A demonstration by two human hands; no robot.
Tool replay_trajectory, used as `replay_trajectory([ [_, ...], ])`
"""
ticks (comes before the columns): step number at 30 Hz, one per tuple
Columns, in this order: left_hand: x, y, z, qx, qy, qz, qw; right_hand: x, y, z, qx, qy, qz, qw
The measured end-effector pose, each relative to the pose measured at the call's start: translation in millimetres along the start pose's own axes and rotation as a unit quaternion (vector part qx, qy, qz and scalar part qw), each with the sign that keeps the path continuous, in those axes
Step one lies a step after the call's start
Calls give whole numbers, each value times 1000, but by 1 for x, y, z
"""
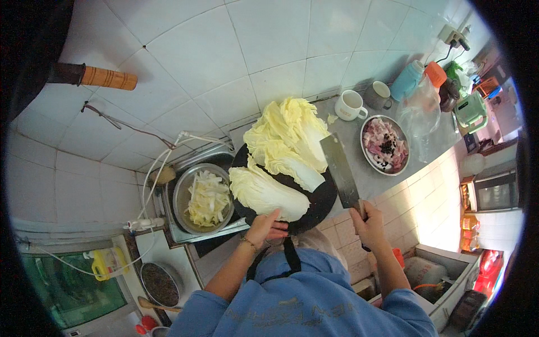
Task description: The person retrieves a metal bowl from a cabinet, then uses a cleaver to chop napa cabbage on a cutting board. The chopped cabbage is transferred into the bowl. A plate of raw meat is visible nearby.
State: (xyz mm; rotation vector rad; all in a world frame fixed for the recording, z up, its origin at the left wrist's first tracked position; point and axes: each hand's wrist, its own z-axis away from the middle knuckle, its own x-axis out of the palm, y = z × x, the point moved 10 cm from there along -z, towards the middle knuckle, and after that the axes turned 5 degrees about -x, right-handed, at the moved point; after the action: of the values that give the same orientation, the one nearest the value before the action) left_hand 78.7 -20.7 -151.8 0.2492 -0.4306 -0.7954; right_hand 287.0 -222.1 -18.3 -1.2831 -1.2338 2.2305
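Observation:
My right hand is closed round the handle of a cleaver, its broad blade pointing away from me over the right edge of a round black cutting board. My left hand rests against the near side of a wedge of napa cabbage, fingers bent onto its white stem end; the thumb lies along the top. Behind that wedge lie more napa cabbage pieces, yellow and leafy, reaching past the board's far edge. The blade is apart from the wedge under my left hand.
To the left, a metal bowl of cut cabbage stands in the sink. On the right are a metal bowl of sliced meat, a white mug, a grey mug and a plastic bag. A wooden-handled pan hangs upper left.

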Motion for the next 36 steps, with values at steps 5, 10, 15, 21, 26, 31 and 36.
replay_trajectory([
  [5, 4, 62, 31, 74, 81, -477, 872, -14, 18, 13, 4, 54, -81, 995],
  [10, 117, 167, 70, 617, 163, -538, 551, -12, 37, 31, 53, 53, -84, 994],
  [15, 153, 168, 18, 601, 154, -697, 359, -16, 41, 46, 42, 62, -88, 993],
  [21, 135, 148, 49, 611, 87, -713, 333, -14, 53, 57, 69, 96, -99, 988],
  [26, 108, 114, 71, 521, 108, -762, 369, 1, 44, 48, 44, 71, -68, 994],
  [31, 100, 111, 81, 528, 129, -711, 447, 19, 31, 38, 32, 25, -74, 996],
  [36, 81, 111, 44, 450, 115, -781, 418, 23, 24, 36, 23, 8, -78, 997],
])
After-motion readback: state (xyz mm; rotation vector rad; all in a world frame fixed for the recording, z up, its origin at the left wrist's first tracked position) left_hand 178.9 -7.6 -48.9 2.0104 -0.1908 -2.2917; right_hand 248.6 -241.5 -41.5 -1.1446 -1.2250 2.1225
